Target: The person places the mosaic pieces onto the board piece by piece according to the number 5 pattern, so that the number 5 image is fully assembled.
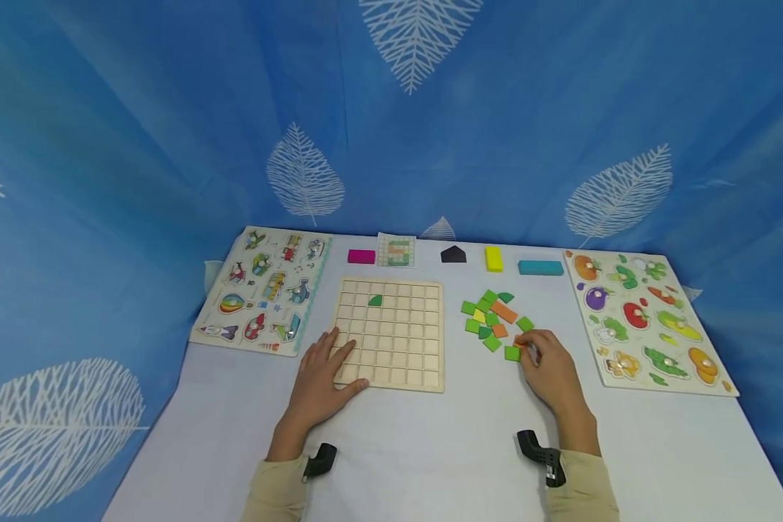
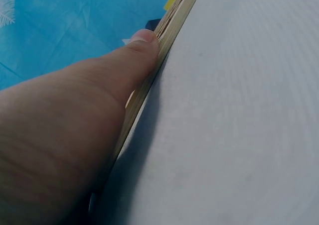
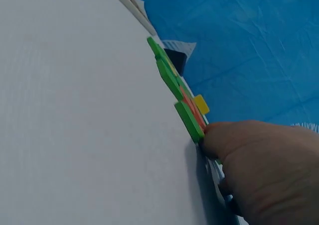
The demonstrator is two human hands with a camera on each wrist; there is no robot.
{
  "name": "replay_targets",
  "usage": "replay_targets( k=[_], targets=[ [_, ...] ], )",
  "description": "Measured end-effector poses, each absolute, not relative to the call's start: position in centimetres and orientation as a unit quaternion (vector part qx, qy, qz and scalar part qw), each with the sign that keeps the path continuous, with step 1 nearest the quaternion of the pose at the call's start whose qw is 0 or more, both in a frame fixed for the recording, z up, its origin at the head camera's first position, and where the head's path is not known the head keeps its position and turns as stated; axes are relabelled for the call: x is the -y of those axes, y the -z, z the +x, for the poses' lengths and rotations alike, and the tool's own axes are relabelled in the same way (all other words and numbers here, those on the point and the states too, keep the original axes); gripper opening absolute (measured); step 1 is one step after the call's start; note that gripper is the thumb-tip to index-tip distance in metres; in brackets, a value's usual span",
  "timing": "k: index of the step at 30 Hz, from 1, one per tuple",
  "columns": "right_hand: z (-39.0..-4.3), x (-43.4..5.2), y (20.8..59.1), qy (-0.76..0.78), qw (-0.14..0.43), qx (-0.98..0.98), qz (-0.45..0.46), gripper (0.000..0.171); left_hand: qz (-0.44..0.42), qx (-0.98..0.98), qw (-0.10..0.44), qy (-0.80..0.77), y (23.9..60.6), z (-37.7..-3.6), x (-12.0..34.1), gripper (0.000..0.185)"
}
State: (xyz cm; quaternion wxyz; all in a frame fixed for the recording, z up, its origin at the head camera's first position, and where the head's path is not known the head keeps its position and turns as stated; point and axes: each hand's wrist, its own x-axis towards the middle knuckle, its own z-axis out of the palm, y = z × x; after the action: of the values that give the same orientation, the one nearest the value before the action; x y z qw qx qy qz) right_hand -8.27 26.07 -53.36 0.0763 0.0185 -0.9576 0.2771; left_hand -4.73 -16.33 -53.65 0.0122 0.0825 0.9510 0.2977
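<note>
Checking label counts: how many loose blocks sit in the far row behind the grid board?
4: magenta block left of the pattern card; right of the card, black house-shaped block, yellow block, and teal bar furthest right. None looks hidden.

Both forearms reach forward from the near edge in beige sleeves, each with a black camera mount at the wrist. The left hand lies flat, palm down, left of centre, its fingers straight and spread toward the far side, the thumb angled out to the right. The right hand sits right of centre, knuckles up, its fingers curled inward to the left with the fingertips drawn together.
</note>
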Motion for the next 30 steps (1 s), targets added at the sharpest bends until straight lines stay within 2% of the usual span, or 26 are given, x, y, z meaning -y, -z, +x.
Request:
replay_targets(
  k=[5, 17, 22, 30],
  targets=[
    [-8.2, -26.4, 53.3, -0.274, 0.073, 0.959, 0.016, 0.016, 0.081, -0.953, 0.016, -0.292, 53.7, -4.7, 16.2, 0.080],
    [-8.6, -25.3, 53.0, -0.286, 0.108, 0.952, 0.007, 0.023, 0.080, -0.953, 0.017, -0.293, 53.5, -4.8, 16.3, 0.080],
    [-9.8, -21.8, 52.5, -0.300, 0.111, 0.946, 0.045, 0.024, 0.072, -0.953, 0.017, -0.295, 53.1, -4.7, 16.4, 0.080],
    [-12.2, -14.3, 52.0, -0.312, 0.062, 0.939, 0.135, 0.021, 0.075, -0.951, 0.024, -0.298, 53.3, -4.8, 16.2, 0.080]
  ],
)
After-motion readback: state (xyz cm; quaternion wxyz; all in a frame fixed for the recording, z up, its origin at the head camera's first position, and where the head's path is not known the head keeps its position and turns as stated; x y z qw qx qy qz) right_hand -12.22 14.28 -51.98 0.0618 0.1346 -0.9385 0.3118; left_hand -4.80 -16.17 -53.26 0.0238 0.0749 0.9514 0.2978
